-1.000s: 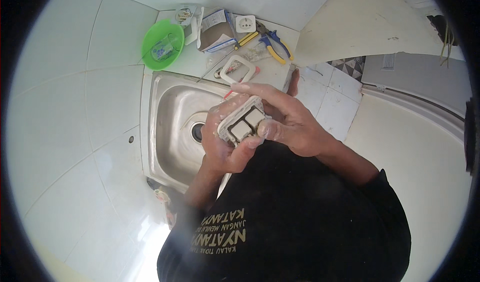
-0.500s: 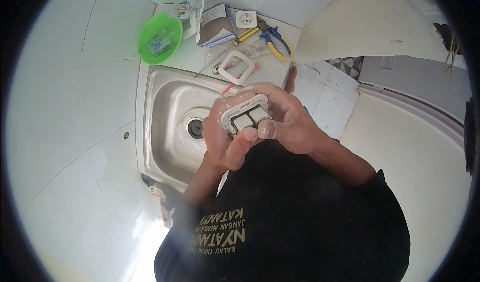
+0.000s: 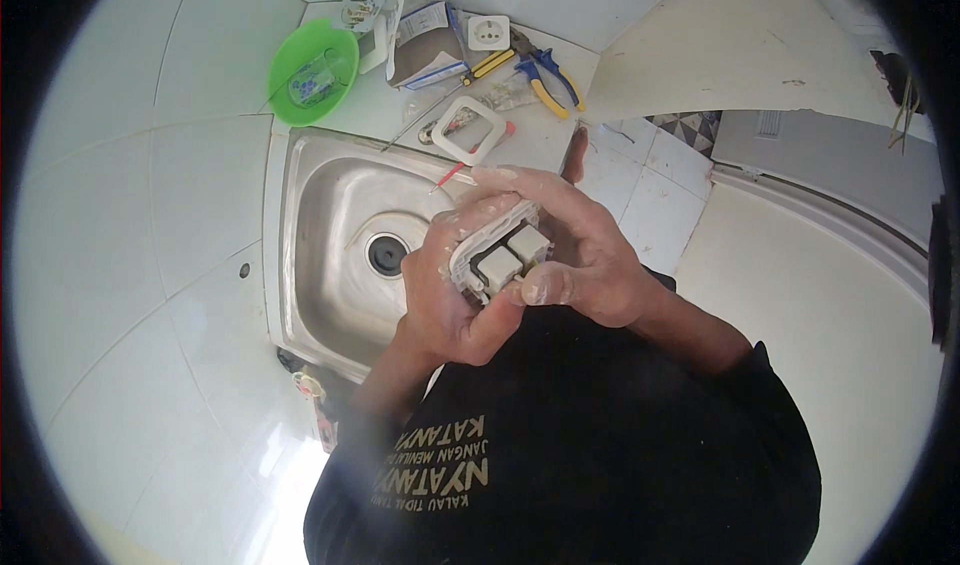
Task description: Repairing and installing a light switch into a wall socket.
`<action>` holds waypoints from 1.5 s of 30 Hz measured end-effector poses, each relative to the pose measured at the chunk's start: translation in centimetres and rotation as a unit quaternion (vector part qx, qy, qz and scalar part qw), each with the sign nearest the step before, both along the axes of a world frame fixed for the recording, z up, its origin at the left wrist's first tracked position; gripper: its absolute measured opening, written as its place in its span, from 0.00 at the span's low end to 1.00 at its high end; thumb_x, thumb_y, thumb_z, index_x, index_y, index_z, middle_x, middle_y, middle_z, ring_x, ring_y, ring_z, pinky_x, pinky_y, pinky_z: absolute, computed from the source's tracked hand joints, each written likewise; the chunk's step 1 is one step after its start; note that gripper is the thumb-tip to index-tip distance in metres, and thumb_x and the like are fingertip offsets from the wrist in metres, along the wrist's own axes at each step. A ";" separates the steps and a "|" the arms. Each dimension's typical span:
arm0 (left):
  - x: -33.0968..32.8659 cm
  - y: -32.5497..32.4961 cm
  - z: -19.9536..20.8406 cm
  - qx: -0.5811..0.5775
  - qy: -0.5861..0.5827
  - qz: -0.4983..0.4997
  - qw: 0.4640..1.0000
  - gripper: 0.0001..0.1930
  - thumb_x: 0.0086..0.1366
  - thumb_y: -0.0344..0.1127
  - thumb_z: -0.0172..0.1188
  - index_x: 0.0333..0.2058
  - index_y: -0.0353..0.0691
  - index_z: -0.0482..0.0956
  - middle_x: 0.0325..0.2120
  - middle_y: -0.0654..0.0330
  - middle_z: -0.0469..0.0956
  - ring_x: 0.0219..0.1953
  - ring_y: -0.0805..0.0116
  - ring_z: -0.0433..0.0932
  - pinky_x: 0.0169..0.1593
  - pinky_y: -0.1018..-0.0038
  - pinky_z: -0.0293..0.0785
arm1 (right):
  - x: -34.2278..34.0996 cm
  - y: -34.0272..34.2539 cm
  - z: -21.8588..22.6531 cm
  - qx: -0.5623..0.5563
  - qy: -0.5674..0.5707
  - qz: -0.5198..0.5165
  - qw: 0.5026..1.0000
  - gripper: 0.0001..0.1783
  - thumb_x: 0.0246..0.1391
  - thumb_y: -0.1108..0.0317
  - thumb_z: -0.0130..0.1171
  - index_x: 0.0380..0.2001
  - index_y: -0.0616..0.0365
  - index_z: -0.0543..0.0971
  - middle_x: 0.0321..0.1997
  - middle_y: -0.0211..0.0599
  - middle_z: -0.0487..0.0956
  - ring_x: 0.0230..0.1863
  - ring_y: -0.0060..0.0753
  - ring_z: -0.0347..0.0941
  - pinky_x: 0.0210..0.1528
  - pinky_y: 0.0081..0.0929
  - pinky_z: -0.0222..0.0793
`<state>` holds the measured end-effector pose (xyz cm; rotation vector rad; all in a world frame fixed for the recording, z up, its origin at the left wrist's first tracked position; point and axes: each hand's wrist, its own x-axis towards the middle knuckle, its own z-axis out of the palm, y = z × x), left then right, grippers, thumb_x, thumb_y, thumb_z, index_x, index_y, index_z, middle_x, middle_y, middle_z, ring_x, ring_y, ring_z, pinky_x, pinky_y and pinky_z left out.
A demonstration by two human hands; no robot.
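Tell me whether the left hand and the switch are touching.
Touching: the head view shows the left hand cupping the switch, thumb against its near edge.

Bright, diffuse light burns out to white at lower left and glints on the glossy white wall tiles point(image 3: 205, 195) and stainless-steel sink point(image 3: 318, 255). Haze veils part of the black fabric shirt point(image 3: 600, 445). The dust-smeared bare hands point(image 3: 440, 300) are clearly lit but slightly soft. Fisheye distortion bends straight lines; corners fall black.

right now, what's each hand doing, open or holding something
Left hand: closed, holding the white two-button switch.
Right hand: closed around the same switch, fingers curled.
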<state>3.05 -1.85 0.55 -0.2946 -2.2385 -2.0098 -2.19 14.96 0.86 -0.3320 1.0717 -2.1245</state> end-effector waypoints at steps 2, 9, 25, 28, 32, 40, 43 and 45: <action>0.1 0.4 0.7 0.049 -0.035 0.008 0.998 0.31 0.57 0.37 0.60 0.55 0.24 0.65 0.46 0.42 0.77 0.47 0.59 0.78 0.53 0.68 0.72 | 0.1 0.0 0.2 0.010 0.001 -0.005 1.000 0.48 0.53 0.51 0.66 0.67 0.66 0.55 0.60 0.46 0.68 0.62 0.38 0.63 0.65 0.37 0.58; -0.9 0.9 1.2 -0.093 0.012 0.098 0.991 0.35 0.54 0.42 0.58 0.55 0.21 0.65 0.41 0.43 0.74 0.41 0.56 0.73 0.47 0.64 0.70 | 0.9 0.8 1.5 0.268 0.145 -0.169 0.937 0.35 0.53 0.57 0.68 0.58 0.61 0.67 0.49 0.39 0.74 0.51 0.30 0.70 0.51 0.30 0.69; 0.0 0.7 2.2 -0.006 0.051 -0.014 0.999 0.27 0.39 0.36 0.58 0.43 0.35 0.68 0.38 0.47 0.70 0.37 0.58 0.69 0.44 0.66 0.67 | 2.2 1.7 4.9 0.303 0.268 0.003 0.914 0.07 0.58 0.71 0.57 0.36 0.59 0.69 0.32 0.44 0.76 0.33 0.51 0.77 0.32 0.39 0.72; 0.9 1.0 2.3 0.029 0.026 0.003 0.999 0.27 0.38 0.36 0.58 0.42 0.35 0.68 0.38 0.49 0.70 0.37 0.58 0.69 0.43 0.66 0.68 | 2.4 1.7 4.6 0.288 0.281 -0.009 0.916 0.06 0.59 0.70 0.58 0.35 0.58 0.71 0.28 0.39 0.76 0.27 0.44 0.77 0.28 0.31 0.71; 1.0 0.9 1.9 0.021 0.028 -0.008 0.999 0.28 0.38 0.35 0.57 0.43 0.35 0.68 0.37 0.49 0.69 0.37 0.58 0.69 0.43 0.66 0.68 | 2.5 1.8 3.9 0.273 0.268 -0.016 0.924 0.07 0.58 0.69 0.60 0.31 0.58 0.73 0.26 0.37 0.76 0.25 0.41 0.77 0.26 0.29 0.71; 0.5 1.1 1.6 0.043 0.004 -0.054 0.998 0.28 0.39 0.34 0.55 0.44 0.34 0.66 0.36 0.48 0.68 0.37 0.59 0.69 0.42 0.67 0.67 | 0.8 2.3 3.7 0.282 0.235 0.026 0.930 0.11 0.53 0.66 0.65 0.24 0.57 0.75 0.22 0.38 0.77 0.22 0.37 0.77 0.25 0.27 0.69; -0.8 1.1 1.2 0.048 0.021 -0.046 0.998 0.28 0.41 0.34 0.54 0.45 0.33 0.65 0.35 0.48 0.68 0.37 0.60 0.68 0.42 0.67 0.66 | -0.2 2.0 3.8 0.302 0.233 0.042 0.924 0.10 0.53 0.68 0.64 0.24 0.59 0.75 0.21 0.37 0.77 0.22 0.34 0.77 0.25 0.26 0.69; -0.8 0.8 0.1 0.053 0.006 -0.070 0.996 0.29 0.43 0.35 0.54 0.47 0.32 0.63 0.38 0.48 0.67 0.40 0.63 0.67 0.46 0.68 0.66 | -1.3 2.0 3.8 0.325 0.243 0.046 0.913 0.09 0.53 0.68 0.64 0.24 0.60 0.75 0.20 0.37 0.78 0.22 0.32 0.77 0.25 0.24 0.69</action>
